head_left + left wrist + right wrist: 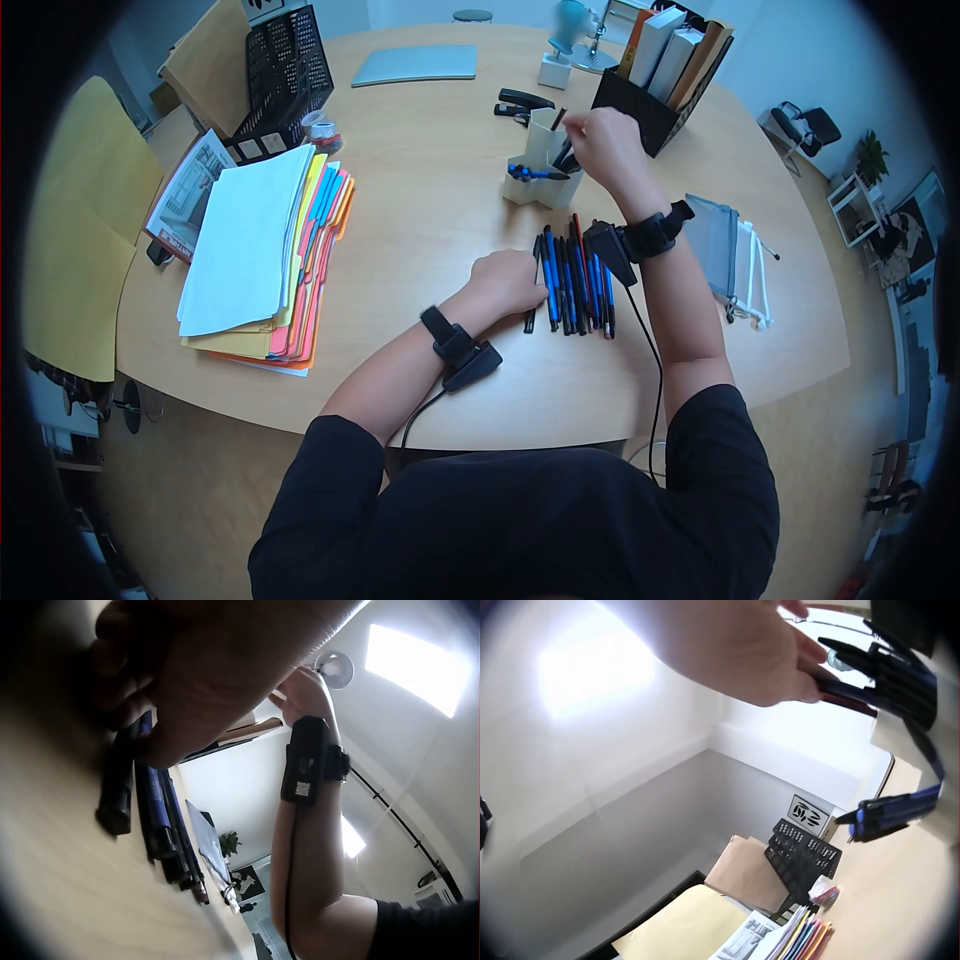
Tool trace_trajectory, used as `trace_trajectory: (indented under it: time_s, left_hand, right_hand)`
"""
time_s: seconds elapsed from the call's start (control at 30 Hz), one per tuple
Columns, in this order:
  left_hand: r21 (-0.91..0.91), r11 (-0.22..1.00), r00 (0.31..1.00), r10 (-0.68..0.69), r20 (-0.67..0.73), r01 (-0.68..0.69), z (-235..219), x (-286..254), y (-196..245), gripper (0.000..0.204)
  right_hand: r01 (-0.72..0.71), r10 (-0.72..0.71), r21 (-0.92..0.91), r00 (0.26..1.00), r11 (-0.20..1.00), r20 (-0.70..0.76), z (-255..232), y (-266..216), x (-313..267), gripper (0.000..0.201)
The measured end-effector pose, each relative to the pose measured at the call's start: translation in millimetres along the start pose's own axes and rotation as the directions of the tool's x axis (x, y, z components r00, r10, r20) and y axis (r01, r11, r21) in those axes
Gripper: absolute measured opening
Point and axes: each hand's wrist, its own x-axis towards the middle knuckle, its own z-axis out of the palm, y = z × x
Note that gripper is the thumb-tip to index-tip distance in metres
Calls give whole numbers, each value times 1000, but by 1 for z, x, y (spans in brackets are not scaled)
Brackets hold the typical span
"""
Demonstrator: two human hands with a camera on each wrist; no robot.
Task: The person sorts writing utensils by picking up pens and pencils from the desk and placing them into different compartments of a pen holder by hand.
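A row of black, blue and red pens (570, 285) lies on the table. At its left end my left hand (508, 281) rests low, fingers curled, pinching a black pen (116, 791) that lies on the wood. Blue pens (156, 810) lie right beside that thumb. My right hand (606, 145) is raised at the white pen holder (541, 190). Its fingertips pinch a dark, partly reddish pen (849, 703) near the holder's top. Other black pens (904, 682) stand in the holder, and blue pens (892, 812) lean out of its lower compartment.
Behind the holder lies a black stapler (524, 100); a black book box (640, 112) stands to its right. Coloured folders (250, 240) are stacked at left, near a black basket (290, 75). A closed laptop (415, 65) lies far back, and a mesh pouch (712, 245) at right.
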Motion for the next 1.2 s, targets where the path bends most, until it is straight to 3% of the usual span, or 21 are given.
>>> trace_trajectory:
  time_s: [0.07,0.1,0.13,0.2,0.27,0.33,0.37,0.4,0.43,0.47,0.53,0.6,0.7,0.77,0.8,0.87,0.9,0.97,1.07,1.17,1.2]
  left_hand:
    - [24,1000,1000,9,3,-9,-3,0,2,33]
    - [63,998,1000,13,15,-14,-6,-1,0,32]
    - [98,995,999,13,29,-15,-9,-2,-1,31]
    - [105,994,1000,2,29,-5,-27,-5,-4,31]
    - [114,993,999,-10,34,6,-48,-19,1,30]
    - [-11,996,982,83,-169,-86,-71,-38,11,27]
    - [-13,997,983,78,-167,-81,-75,-44,16,27]
    - [-73,976,912,162,-377,-204,-77,-53,20,25]
    - [-100,937,790,222,-572,-335,-77,-60,24,22]
    - [-96,936,791,228,-568,-339,-78,-64,30,22]
    - [-113,896,727,269,-632,-429,-77,-71,40,16]
    - [-103,896,727,279,-627,-433,-74,-69,47,18]
    - [-244,848,708,199,-677,-471,-65,-58,46,20]
    - [-117,936,793,210,-572,-332,-56,-46,35,21]
    - [-115,936,793,210,-572,-331,-51,-40,29,21]
    - [153,985,958,121,-260,-83,-40,-29,18,28]
    - [157,984,958,123,-260,-84,-33,-24,14,28]
    - [281,960,999,-2,50,-12,-24,-14,8,35]
    - [232,973,995,-43,90,21,-15,-11,11,34]
    - [207,978,982,-76,172,39,-17,-8,12,31]
    - [209,977,982,-80,169,44,-18,-6,10,31]
  right_hand:
    - [10,-10,41,1000,999,8,3,5,-5,17]
    - [93,-90,29,991,995,-96,-1,12,-10,18]
    - [99,-96,28,991,995,-95,-12,9,-13,18]
    - [24,56,310,968,950,-245,-33,0,-23,19]
    - [-18,127,425,965,905,-228,-55,-4,-36,18]
    - [-60,197,532,959,845,-204,-74,-14,-47,18]
    - [-103,226,693,970,714,-88,-83,-21,-53,18]
    - [-159,233,819,972,552,32,-93,-28,-56,18]
    - [-178,179,875,978,450,106,-101,-39,-57,18]
    - [-177,185,875,977,450,103,-107,-45,-59,18]
    - [-289,74,927,957,239,279,-116,-54,-67,20]
    - [-303,54,931,953,203,299,-122,-55,-74,22]
    - [-98,111,906,992,412,56,-121,-48,-76,24]
    - [-35,229,918,972,395,-61,-116,-36,-68,30]
    - [34,267,909,951,416,-158,-111,-30,-63,33]
    - [75,340,900,910,430,-238,-93,-24,-56,36]
    - [151,342,842,866,519,-366,-80,-17,-53,36]
    - [268,294,690,759,672,-581,-52,-10,-47,34]
    - [331,-27,272,677,904,-735,-13,7,-38,34]
    - [247,-65,211,781,946,-622,0,14,-37,29]
    - [250,-65,214,779,944,-624,4,15,-37,29]
